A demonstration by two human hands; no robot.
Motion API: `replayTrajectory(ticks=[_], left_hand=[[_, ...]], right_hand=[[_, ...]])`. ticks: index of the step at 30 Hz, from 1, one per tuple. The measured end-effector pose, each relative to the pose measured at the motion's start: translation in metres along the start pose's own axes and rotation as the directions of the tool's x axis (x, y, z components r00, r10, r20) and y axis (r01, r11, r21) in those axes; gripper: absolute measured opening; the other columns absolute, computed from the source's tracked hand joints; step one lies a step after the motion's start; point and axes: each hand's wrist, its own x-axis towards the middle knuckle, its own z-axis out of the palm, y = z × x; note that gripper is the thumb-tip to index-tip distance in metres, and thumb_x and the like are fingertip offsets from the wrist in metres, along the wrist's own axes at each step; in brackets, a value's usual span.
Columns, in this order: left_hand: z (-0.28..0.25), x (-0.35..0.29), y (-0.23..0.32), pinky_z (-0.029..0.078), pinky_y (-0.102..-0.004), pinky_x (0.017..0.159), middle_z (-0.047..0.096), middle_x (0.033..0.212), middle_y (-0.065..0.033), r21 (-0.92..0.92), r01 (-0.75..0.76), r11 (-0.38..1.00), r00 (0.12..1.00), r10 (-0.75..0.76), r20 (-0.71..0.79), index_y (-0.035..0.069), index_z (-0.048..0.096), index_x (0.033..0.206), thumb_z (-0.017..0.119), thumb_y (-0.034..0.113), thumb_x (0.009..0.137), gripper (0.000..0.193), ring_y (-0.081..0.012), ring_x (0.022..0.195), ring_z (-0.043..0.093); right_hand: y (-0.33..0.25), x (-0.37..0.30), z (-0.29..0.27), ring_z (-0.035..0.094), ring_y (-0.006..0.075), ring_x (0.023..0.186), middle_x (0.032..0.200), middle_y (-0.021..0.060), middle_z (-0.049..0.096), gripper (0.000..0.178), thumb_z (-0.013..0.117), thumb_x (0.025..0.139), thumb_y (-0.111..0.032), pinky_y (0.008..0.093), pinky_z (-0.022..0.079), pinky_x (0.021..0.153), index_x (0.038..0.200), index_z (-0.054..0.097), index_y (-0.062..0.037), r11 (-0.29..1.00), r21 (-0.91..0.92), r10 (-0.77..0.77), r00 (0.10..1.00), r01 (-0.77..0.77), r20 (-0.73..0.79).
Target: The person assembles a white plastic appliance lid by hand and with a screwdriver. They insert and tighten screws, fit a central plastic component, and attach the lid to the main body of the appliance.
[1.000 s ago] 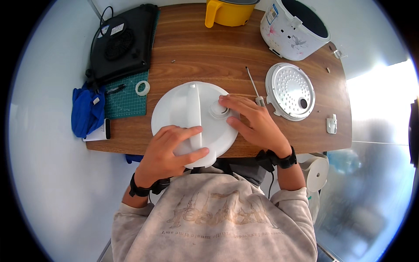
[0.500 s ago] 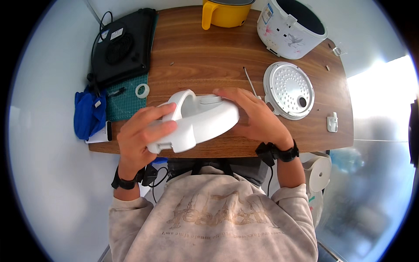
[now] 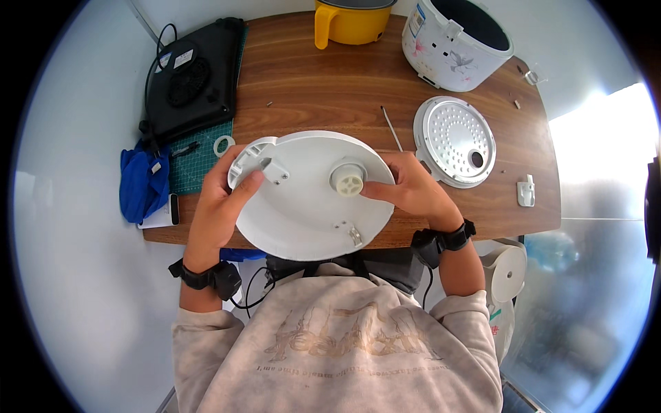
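Both hands hold up the white rice cooker lid (image 3: 303, 220), its hollow underside turned toward me above the table's near edge. My left hand (image 3: 224, 196) grips the lid's hinge end, thumb on the inner side by a screwed bracket. At the opposite rim is my right hand (image 3: 416, 189), its thumb against the round cream steam valve (image 3: 349, 183). A small metal clip (image 3: 354, 236) shows lower inside the lid. Right of the hands lies a perforated silver inner lid plate (image 3: 451, 134). A thin screwdriver (image 3: 391, 127) lies just left of that plate, partly hidden.
The white floral rice cooker body (image 3: 451, 51) stands open at the back right, beside a yellow pot (image 3: 354, 24). At left, a black induction cooker (image 3: 189, 79), tape roll (image 3: 224, 145) and blue cloth (image 3: 143, 182) rest on or by a green mat (image 3: 200, 168). A white plastic latch (image 3: 526, 191) lies far right.
The lid has been turned over: its outer side and handle showed before, its hollow underside now. Both hands have shifted their grip along the rim.
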Motion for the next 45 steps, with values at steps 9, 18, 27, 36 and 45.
replayTrajectory(ticks=[9,18,27,36,45], left_hand=[[-0.001,-0.002,-0.002,0.05,-0.0307,0.092,0.068,0.115,-0.0096,0.161,-0.109,0.981,0.986,0.087,0.14,0.007,0.062,0.121,0.073,0.019,0.091,0.034,-0.0185,0.106,0.063],[-0.006,-0.036,0.012,0.044,-0.057,0.105,0.07,0.117,-0.0122,0.19,-0.768,0.611,0.638,0.71,0.296,0.028,0.069,0.106,0.079,0.014,0.079,0.032,-0.028,0.097,0.071],[-0.001,-0.042,0.03,0.047,-0.0502,0.095,0.071,0.116,0.0004,0.273,-0.889,0.368,0.451,0.812,0.371,0.034,0.076,0.101,0.085,0.019,0.071,0.035,-0.0221,0.088,0.07],[0.0,-0.055,0.047,0.046,-0.037,0.089,0.071,0.115,0.0099,0.387,-0.892,0.233,0.41,0.777,0.477,0.036,0.074,0.101,0.087,0.02,0.067,0.039,-0.0143,0.093,0.067],[0.007,-0.06,0.048,0.042,-0.033,0.084,0.071,0.111,0.0161,0.492,-0.869,0.055,0.361,0.749,0.555,0.035,0.075,0.1,0.085,0.022,0.066,0.038,-0.0087,0.092,0.064]], right_hand=[[-0.017,-0.016,-0.001,0.068,0.0169,0.078,0.094,0.0124,0.073,0.038,0.072,0.085,-0.008,0.0284,0.055,0.07,0.122,0.067,0.0005,0.983,-0.182,-0.035,0.999,0.03,-0.02],[-0.041,-0.043,0.015,0.071,0.0296,0.096,0.115,0.0141,0.071,0.057,0.08,0.071,-0.01,0.0385,0.059,0.084,0.127,0.067,-0.005,0.552,-0.58,-0.743,0.669,0.599,-0.016],[-0.037,-0.046,0.022,0.072,0.0264,0.097,0.114,0.0112,0.073,0.043,0.077,0.076,-0.017,0.0394,0.059,0.084,0.118,0.07,-0.0086,0.375,-0.746,-0.815,0.579,0.55,0.017],[-0.043,-0.061,0.029,0.069,0.0252,0.099,0.119,0.0096,0.068,0.051,0.075,0.077,-0.017,0.0404,0.056,0.09,0.127,0.066,-0.0108,0.376,-0.776,-0.701,0.703,0.506,0.119],[-0.055,-0.068,0.017,0.058,0.0354,0.116,0.13,0.0176,0.054,0.064,0.076,0.075,-0.009,0.0438,0.05,0.096,0.137,0.059,-0.0033,0.765,-0.45,-0.431,0.886,0.46,0.172]])
